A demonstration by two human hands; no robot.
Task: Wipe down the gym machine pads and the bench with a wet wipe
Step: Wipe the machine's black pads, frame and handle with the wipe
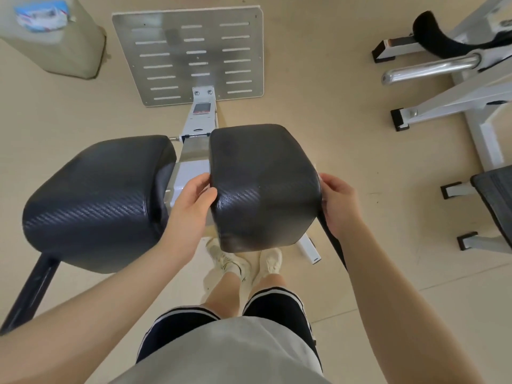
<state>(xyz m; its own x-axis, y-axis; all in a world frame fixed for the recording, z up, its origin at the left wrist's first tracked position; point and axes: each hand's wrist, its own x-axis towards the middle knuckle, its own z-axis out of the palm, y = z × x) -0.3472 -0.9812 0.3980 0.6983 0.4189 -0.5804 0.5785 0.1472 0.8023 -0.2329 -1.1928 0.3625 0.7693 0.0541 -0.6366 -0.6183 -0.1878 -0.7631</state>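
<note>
A person's left hand [195, 194] grips the inner edge of the right machine pad [263, 187], while the right hand [336, 202] curls round its outer edge; a wipe is barely visible there, so wiping progress cannot be judged. Left of that pad sits the second pad [97, 200]; beyond it, far left, a wipes packet [41, 15].

No legible text; red label [202, 108] on the machine post unreadable.
</note>
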